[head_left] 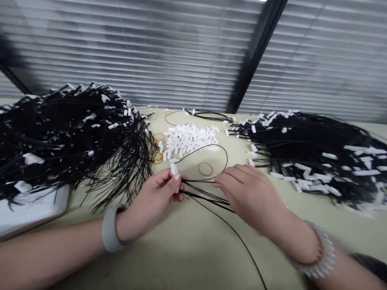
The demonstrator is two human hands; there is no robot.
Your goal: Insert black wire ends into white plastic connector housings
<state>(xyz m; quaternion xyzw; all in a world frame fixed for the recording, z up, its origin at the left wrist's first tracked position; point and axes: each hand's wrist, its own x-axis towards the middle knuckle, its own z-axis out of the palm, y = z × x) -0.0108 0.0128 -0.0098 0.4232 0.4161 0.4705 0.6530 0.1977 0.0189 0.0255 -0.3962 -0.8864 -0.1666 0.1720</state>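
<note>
Between the thumb and fingers of my left hand (161,189) is pinched a white plastic connector (174,169) at the end of several thin black cables (207,194). My right hand (252,197) is closed around the same cables a little to the right, its fingertips mostly hidden behind the knuckles. One cable arches up in a loop (227,155) between the hands. Another single cable (238,235) trails down toward the front edge of the view. Just beyond the hands lies a yellow rubber band (205,169).
Loose white connectors (192,137) form a pile at the middle back, with more rubber bands (157,156) beside it. Large heaps of black cables stand left (60,133) and right (314,137). A white tray (33,213) sits under the left heap; window blinds (151,52) rise behind.
</note>
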